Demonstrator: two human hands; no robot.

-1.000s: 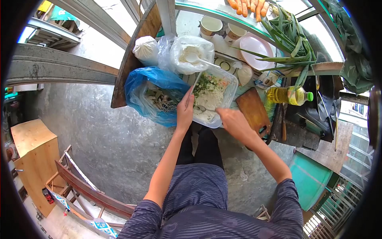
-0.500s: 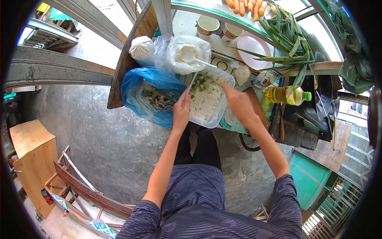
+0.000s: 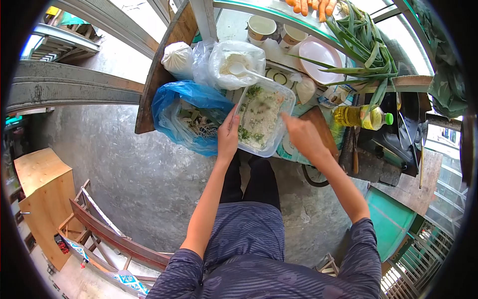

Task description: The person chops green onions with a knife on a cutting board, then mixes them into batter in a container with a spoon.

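My left hand point(image 3: 228, 135) grips the left wall of a clear plastic tub point(image 3: 269, 151), its thumb along the rim. Inside the tub lies pale flour point(image 3: 261, 119) with chopped greens point(image 3: 246, 134) at the left and near end. My right hand point(image 3: 302, 135) is closed at the tub's right rim; what it holds is too blurred to make out. Left of the tub a blue plastic bag point(image 3: 167, 107) holds leafy and root scraps. Behind it stands an open clear bag point(image 3: 224, 77) of white powder with a white spoon point(image 3: 244, 70) in it.
Along the back are paper cups point(image 3: 261, 31), a pale plate point(image 3: 323, 55), green onions point(image 3: 366, 45) and carrots point(image 3: 311, 6) on a glass shelf. An oil bottle point(image 3: 361, 117) lies at the right, near a dark pan. A wooden box point(image 3: 45, 189) stands on the floor, left.
My right hand has moved slightly right and down. Inside the tub the greens have shifted, with more now showing at the near left. My left hand keeps its hold.
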